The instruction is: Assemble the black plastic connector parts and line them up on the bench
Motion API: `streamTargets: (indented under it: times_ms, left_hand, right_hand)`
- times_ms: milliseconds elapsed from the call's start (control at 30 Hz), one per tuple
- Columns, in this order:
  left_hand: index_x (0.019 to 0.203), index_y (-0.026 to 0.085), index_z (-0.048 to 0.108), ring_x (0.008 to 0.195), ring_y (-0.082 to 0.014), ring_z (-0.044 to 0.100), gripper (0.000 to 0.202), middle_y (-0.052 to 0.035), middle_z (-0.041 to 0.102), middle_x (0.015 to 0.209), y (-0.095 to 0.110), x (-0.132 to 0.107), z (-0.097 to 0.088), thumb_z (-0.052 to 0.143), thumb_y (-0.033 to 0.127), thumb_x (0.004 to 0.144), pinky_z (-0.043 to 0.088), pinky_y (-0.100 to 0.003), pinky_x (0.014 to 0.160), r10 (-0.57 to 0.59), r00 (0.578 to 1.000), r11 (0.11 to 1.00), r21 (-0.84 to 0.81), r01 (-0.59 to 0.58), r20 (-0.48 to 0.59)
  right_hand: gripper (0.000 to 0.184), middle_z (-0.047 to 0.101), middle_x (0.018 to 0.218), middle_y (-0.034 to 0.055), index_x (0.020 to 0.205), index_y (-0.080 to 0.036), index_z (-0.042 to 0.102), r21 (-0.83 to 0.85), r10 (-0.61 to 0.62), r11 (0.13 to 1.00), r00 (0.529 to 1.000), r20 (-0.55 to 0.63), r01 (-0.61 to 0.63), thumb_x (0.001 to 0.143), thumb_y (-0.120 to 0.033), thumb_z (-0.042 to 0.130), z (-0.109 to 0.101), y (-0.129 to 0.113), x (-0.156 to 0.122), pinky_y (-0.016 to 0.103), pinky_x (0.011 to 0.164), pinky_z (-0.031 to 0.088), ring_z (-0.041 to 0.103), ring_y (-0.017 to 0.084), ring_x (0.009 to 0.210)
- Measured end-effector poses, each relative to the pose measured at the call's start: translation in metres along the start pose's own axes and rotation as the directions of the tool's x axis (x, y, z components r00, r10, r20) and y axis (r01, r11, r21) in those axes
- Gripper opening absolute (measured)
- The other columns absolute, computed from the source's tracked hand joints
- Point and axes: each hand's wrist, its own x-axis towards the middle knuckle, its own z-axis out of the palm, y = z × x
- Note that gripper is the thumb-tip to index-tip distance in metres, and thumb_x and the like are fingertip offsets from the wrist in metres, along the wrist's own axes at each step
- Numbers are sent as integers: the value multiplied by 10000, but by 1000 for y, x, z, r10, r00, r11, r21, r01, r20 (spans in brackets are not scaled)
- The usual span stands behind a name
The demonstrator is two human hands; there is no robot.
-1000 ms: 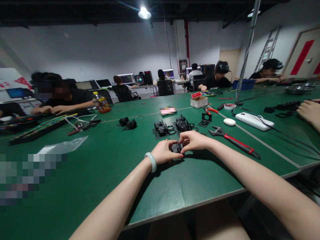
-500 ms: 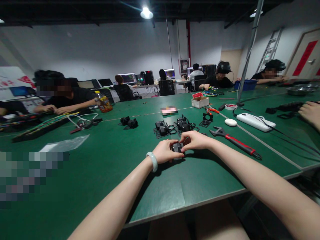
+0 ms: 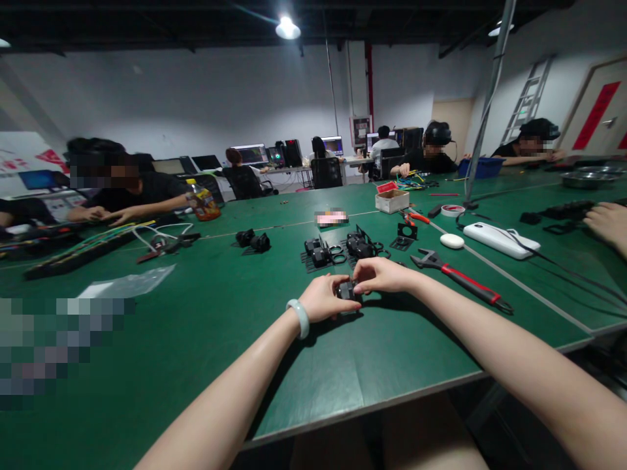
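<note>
Between my two hands is a small black plastic part [image 3: 346, 290], held just above or on the green table [image 3: 313, 365]. My left hand [image 3: 321, 297], with a pale bangle at the wrist, grips it from the left between thumb and fingers. From the right, my right hand [image 3: 379, 275] pinches its right side, with the fingertips partly hiding it. Just beyond lie black parts with comb-like bases and rings [image 3: 318, 252], and a similar cluster [image 3: 360, 245]. A black angled bracket with a round hole [image 3: 405, 235] stands to their right.
An adjustable wrench [image 3: 463, 279] with a red and black handle lies right of my hands. Beyond it are a white oval object [image 3: 451, 241], a white power bank-like box [image 3: 500, 239] and a metal pole [image 3: 487, 104]. More black parts [image 3: 253, 240] lie left. Co-workers sit around the table.
Both hands stay nearly in place around the black part. The right fingertips have shifted slightly on it.
</note>
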Motion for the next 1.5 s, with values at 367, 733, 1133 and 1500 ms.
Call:
streamTargets:
  times_ms: [367,733,1133,1500]
  left_hand:
    - [1038,155,527,400,-63,469,548,4,571,724,-1,1,-1,610,449,582,365,-159,322,2,1000,1000,5,-2,12]
    - [1040,161,528,379,-54,464,526,-1,580,744,-1,1,0,606,434,597,328,-152,320,3,1000,1000,28,-3,-4]
    - [985,154,550,375,-56,450,473,16,560,665,3,1,-2,602,421,597,332,-152,330,-14,1000,1000,20,13,17]
    - [1040,172,523,393,-63,466,521,12,562,694,1,1,-1,601,431,594,364,-161,332,-8,1000,1000,10,7,26]
  right_hand:
    - [353,596,892,53,867,-127,553,-124,28,992,999,18,-25,567,-263,679,-7,-4,-2,241,629,454,574,143,744]
    - [281,595,689,24,890,-106,582,-57,111,993,985,133,-104,703,-313,551,-8,-7,-3,190,483,426,548,108,577]
    - [386,603,686,27,885,-106,602,-191,99,979,980,172,-65,698,-436,529,-12,0,1,189,489,398,540,110,585]
    - [483,529,947,46,929,-148,483,-117,62,992,997,55,-56,535,-330,694,-10,4,-1,195,534,437,532,110,697]
